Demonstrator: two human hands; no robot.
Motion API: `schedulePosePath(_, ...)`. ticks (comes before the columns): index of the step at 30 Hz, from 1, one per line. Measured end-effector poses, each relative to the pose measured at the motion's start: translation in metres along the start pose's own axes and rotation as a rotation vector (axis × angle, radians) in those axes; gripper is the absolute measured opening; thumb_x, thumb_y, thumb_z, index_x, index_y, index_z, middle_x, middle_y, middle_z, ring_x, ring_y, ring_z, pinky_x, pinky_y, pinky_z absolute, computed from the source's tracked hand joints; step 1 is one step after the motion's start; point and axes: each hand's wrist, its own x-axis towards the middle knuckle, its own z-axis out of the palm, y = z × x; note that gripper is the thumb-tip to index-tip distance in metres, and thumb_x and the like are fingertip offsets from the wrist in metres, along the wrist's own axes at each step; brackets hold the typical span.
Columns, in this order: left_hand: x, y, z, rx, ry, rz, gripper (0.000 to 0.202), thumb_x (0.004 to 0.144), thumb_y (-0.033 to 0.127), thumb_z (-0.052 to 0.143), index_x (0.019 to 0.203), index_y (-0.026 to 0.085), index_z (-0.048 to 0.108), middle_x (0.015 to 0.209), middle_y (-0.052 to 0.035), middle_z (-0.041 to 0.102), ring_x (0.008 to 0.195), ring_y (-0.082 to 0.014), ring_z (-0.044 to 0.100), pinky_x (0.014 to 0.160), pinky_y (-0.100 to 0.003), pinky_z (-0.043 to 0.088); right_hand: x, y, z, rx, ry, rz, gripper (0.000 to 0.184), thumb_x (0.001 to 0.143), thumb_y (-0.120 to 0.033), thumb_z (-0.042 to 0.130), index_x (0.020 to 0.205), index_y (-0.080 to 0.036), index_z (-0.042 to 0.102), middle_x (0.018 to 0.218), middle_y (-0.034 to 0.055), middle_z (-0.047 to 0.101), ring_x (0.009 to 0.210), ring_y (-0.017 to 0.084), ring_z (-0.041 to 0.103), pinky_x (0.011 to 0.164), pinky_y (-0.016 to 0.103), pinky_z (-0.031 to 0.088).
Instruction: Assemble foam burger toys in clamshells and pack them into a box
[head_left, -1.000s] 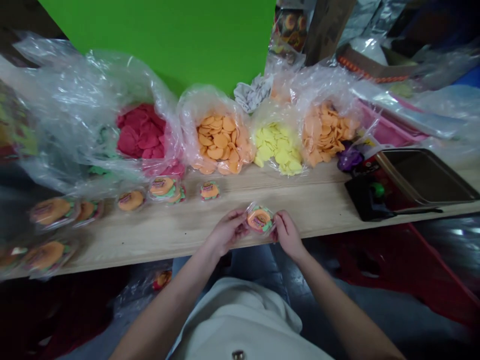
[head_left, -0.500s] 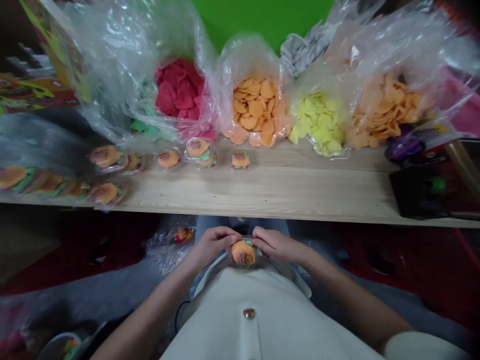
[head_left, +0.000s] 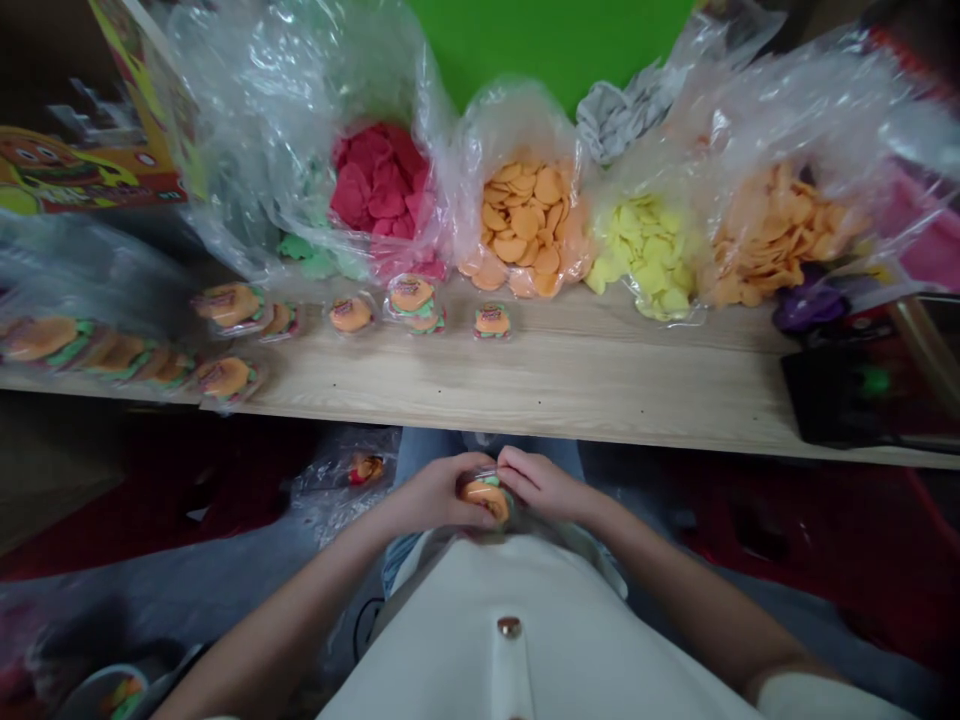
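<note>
A pale wooden table (head_left: 480,390) runs across the view, and along its far side sit a clear plastic bag of red discs (head_left: 382,190), a clear bag of orange discs (head_left: 521,225), a clear bag of yellow discs (head_left: 645,255) and a clear bag of paler orange discs (head_left: 780,235). In front of them lie small burger-shaped pieces in clear wrap (head_left: 411,302) — a bright green backdrop (head_left: 540,40) rises behind, a printed yellow-and-red box (head_left: 82,165) off to the left.

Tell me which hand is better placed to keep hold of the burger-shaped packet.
Left, probably: the left hand wraps around the side of the burger-shaped packet, while the right hand mostly meets it with its fingertips from above.
</note>
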Motion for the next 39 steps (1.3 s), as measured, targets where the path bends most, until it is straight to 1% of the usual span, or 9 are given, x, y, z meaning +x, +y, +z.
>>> schedulePosePath(2,0.007,0.000,0.003,-0.184,0.071,-0.090,0.050,0.060,0.028,0.072,0.107,0.017,0.056,0.090,-0.0035,0.061,0.079,-0.0169,0.057,0.068,-0.028,0.048,0.002,0.000,0.002,-0.010,0.124,0.048,0.023,0.091,-0.038,0.032,0.079,-0.020,0.043,0.067,-0.0033,0.048,0.061,0.010,0.044,0.057,0.022,0.033)
schedulePosePath(6,0.016,0.005,0.009,-0.408,0.369,-0.168,0.061,0.060,0.030,0.073,0.115,0.017,0.049,0.091,-0.0041,0.060,0.068,-0.0144,0.058,0.056,-0.026,0.049,-0.004,0.001,0.008,-0.044,0.324,0.153,0.027,0.092,-0.041,0.027,0.078,-0.022,0.040,0.060,-0.0035,0.048,0.057,0.012,0.047,0.055,0.023,0.034)
schedulePosePath(13,0.027,0.022,0.022,-0.530,0.536,0.039,0.062,0.055,0.025,0.077,0.110,0.016,0.052,0.098,-0.0053,0.060,0.084,-0.0178,0.058,0.070,-0.028,0.050,-0.007,-0.005,0.001,-0.055,0.541,0.093,0.022,0.092,-0.036,0.025,0.085,-0.022,0.041,0.061,-0.0023,0.049,0.055,0.013,0.050,0.055,0.024,0.036)
schedulePosePath(16,0.025,0.023,0.029,-0.531,0.591,0.078,0.063,0.057,0.026,0.076,0.114,0.019,0.049,0.108,-0.0066,0.057,0.091,-0.0191,0.057,0.075,-0.029,0.049,-0.006,-0.009,-0.012,-0.051,0.509,0.043,0.022,0.092,-0.035,0.026,0.082,-0.022,0.040,0.060,-0.0029,0.048,0.055,0.012,0.048,0.056,0.024,0.036)
schedulePosePath(20,0.012,0.018,0.024,-0.575,0.434,0.024,0.045,0.069,0.031,0.068,0.108,0.019,0.048,0.106,-0.0064,0.057,0.091,-0.0182,0.057,0.074,-0.030,0.049,-0.011,-0.012,-0.027,-0.097,0.269,-0.006,0.022,0.092,-0.033,0.028,0.079,-0.021,0.041,0.062,-0.0030,0.048,0.057,0.011,0.045,0.056,0.023,0.034)
schedulePosePath(22,0.008,0.015,0.018,-0.574,0.253,-0.057,0.042,0.067,0.028,0.069,0.102,0.018,0.050,0.096,-0.0052,0.059,0.086,-0.0173,0.057,0.072,-0.029,0.048,-0.011,-0.013,-0.030,-0.147,0.160,-0.026,0.021,0.091,-0.033,0.031,0.078,-0.021,0.043,0.065,-0.0024,0.049,0.060,0.011,0.044,0.056,0.023,0.033)
schedulePosePath(24,0.009,0.013,0.015,-0.570,0.183,-0.095,0.047,0.060,0.023,0.075,0.100,0.017,0.051,0.091,-0.0039,0.061,0.081,-0.0160,0.058,0.071,-0.028,0.048,-0.007,-0.014,-0.031,-0.139,0.116,-0.014,0.022,0.091,-0.034,0.032,0.077,-0.021,0.043,0.065,-0.0029,0.048,0.059,0.011,0.044,0.056,0.022,0.033)
schedulePosePath(33,0.041,0.023,0.034,-0.681,0.666,0.068,0.045,0.064,0.031,0.072,0.100,0.020,0.049,0.094,-0.0027,0.061,0.078,-0.0152,0.059,0.072,-0.031,0.050,0.004,-0.010,0.004,-0.011,0.653,0.190,0.024,0.092,-0.037,0.024,0.083,-0.022,0.042,0.062,-0.0018,0.050,0.056,0.014,0.049,0.055,0.024,0.036)
schedulePosePath(39,0.046,0.014,0.056,-0.607,0.879,0.147,0.044,0.068,0.033,0.068,0.103,0.021,0.044,0.103,-0.0047,0.056,0.090,-0.0162,0.056,0.081,-0.031,0.046,-0.001,-0.004,0.028,0.213,0.755,0.204,0.026,0.091,-0.043,0.023,0.080,-0.024,0.037,0.060,-0.0016,0.048,0.052,0.014,0.049,0.050,0.025,0.039)
